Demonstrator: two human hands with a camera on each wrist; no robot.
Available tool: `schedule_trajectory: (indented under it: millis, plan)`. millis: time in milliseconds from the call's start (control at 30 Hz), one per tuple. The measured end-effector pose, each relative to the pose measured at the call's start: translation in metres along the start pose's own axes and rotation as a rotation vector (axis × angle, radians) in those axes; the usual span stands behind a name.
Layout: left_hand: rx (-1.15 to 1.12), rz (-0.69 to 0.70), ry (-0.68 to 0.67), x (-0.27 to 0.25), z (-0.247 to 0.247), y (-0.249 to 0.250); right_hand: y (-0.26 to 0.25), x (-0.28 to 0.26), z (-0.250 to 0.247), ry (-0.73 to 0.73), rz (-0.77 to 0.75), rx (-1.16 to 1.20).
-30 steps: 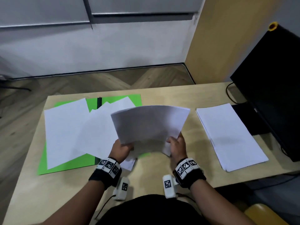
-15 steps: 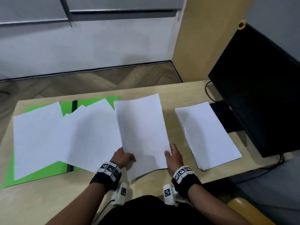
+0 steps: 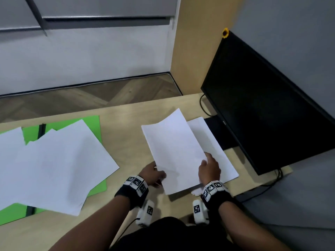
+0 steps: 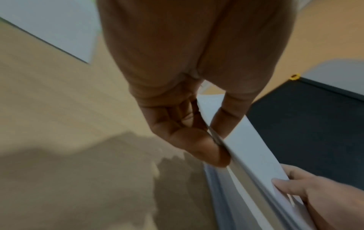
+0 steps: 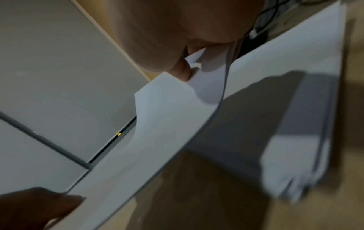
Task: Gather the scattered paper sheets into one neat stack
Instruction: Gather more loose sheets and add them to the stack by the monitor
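- The head view is evenly lit and fairly dim; straight wall lines bow toward the frame's edges.
- The sheet I hold (image 3: 174, 149) casts a soft shadow on the desk (image 3: 126, 113) at its lower edge.
- Both wrist views are smeared with motion blur, my left hand (image 4: 189, 77) close and soft.
- A broad shadow darkens the lower left of the left wrist view.

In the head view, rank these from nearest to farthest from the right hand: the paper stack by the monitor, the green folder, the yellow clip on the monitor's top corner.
Measured from the right hand:
1. Paper stack, directly under and beside the hand, on the desk's right.
2. Green folder, across the desk to the left.
3. Yellow clip, far up on the monitor's top corner.
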State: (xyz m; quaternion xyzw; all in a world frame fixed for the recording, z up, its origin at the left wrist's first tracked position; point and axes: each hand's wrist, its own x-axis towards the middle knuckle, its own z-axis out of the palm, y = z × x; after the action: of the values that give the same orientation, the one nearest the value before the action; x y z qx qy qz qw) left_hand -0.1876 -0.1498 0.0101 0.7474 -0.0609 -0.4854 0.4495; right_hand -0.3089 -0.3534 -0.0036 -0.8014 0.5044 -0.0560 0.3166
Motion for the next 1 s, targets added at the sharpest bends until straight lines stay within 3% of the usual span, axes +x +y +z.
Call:
schedule_trajectory:
  millis: [167, 300, 433, 633, 800, 1000]
  plan:
    - [0.113, 0.085, -0.092, 0.023, 0.058, 0.032, 0.031, 0.032, -0.038, 0.117, 0.069, -0.047]
    - [0.137, 0.039, -0.121, 0.033, 0.09, 0.047, 0.051, 0.055, -0.054, 0.164, 0.063, -0.075]
    - [0.201, -0.009, 0.018, 0.042, 0.101, 0.044, 0.072, 0.072, -0.053, 0.131, 0.075, -0.115]
    - [0.311, -0.062, 0.234, 0.058, 0.087, 0.037, 0.09, 0.093, -0.046, -0.058, 0.093, -0.138]
    - [0.28, -0.033, 0.002, 0.054, 0.087, 0.044, 0.087, 0.092, -0.035, -0.079, 0.084, -0.19]
    - [0.417, 0.01, -0.062, 0.06, 0.076, 0.028, 0.08, 0.092, -0.041, -0.082, 0.1, -0.253]
